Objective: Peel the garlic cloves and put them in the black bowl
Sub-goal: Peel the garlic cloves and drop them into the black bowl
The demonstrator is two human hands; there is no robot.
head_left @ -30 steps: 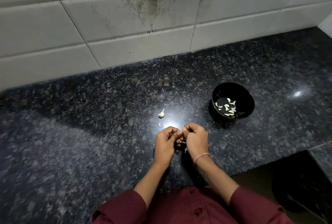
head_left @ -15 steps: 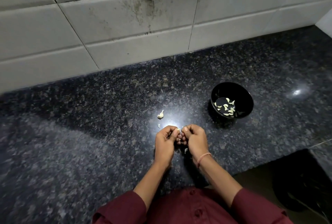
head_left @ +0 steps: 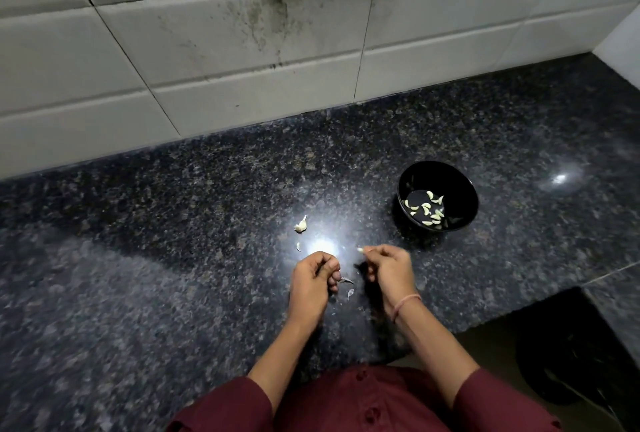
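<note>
Garlic cloves (head_left: pixel 425 206), granite counter (head_left: pixel 173 258), tiled wall (head_left: pixel 207 33)

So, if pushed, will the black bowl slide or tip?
It would probably slide: the countertop under the black bowl looks glossy. It seems light, holding only a few peeled cloves. A push high on its rim might tip it.

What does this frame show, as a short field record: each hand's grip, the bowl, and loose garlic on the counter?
left hand: fingers curled; peel sliver at fingertips, held or not unclear
right hand: pinches garlic clove
black bowl: upright, right of hands, holds peeled cloves
counter: garlic piece beyond left hand; peel scraps between hands
</note>
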